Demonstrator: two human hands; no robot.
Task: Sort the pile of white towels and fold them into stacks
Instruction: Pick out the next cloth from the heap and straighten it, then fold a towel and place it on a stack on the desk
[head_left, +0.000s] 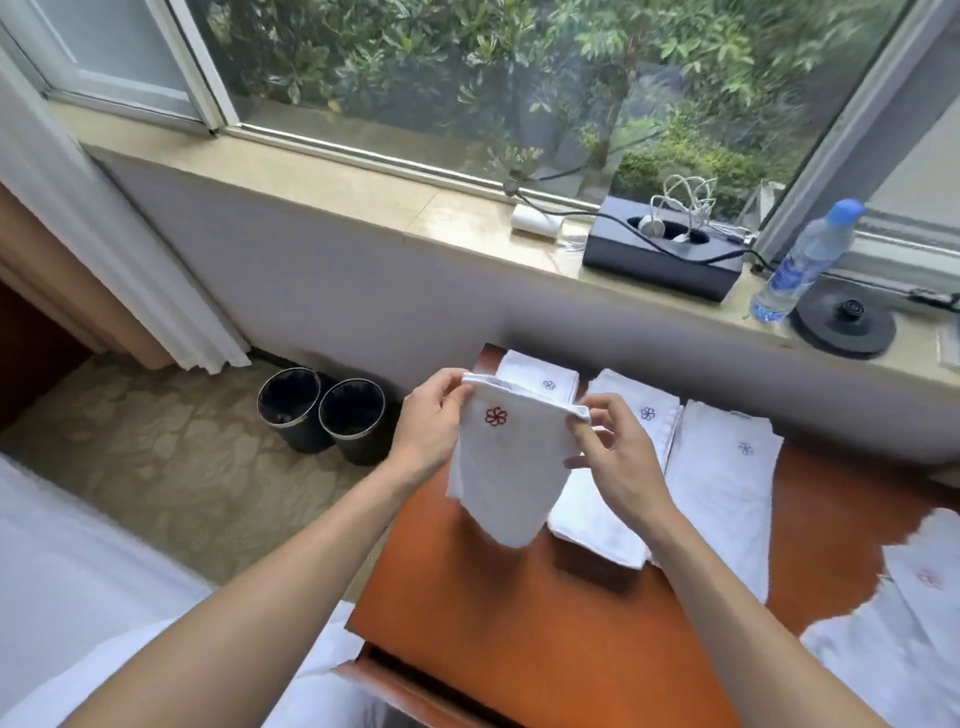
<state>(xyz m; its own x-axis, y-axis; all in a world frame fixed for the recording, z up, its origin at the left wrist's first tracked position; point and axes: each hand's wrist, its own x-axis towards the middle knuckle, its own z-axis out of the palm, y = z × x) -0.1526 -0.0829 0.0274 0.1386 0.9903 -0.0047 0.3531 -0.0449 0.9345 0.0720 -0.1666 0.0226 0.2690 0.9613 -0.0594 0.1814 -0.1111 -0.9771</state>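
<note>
**Limp towel held by its top corners over the desk**

The left grip (426, 421) pinches the towel (506, 478) at its upper left corner, thumb in front and fingers curled behind. The right grip (613, 452) pinches the upper right corner at the hem with thumb and forefinger, its other fingers loose. Between them the top edge runs fairly straight, with a red emblem (496, 416) near the left corner. The rest hangs free in the air and droops to a narrow end above the left part of the desk (519, 634).

That droop suggests a light, soft cloth with no stiffness of its own. It will likely sag wherever it is unsupported, so the corners and hem are the places to hold. The nap should not slip from the fingers, and nothing about it looks fragile.

Behind and to the right, folded stacks (639, 405) lie on the desk, apart from the held towel. An unsorted pile (914, 597) sits at the right edge.
</note>
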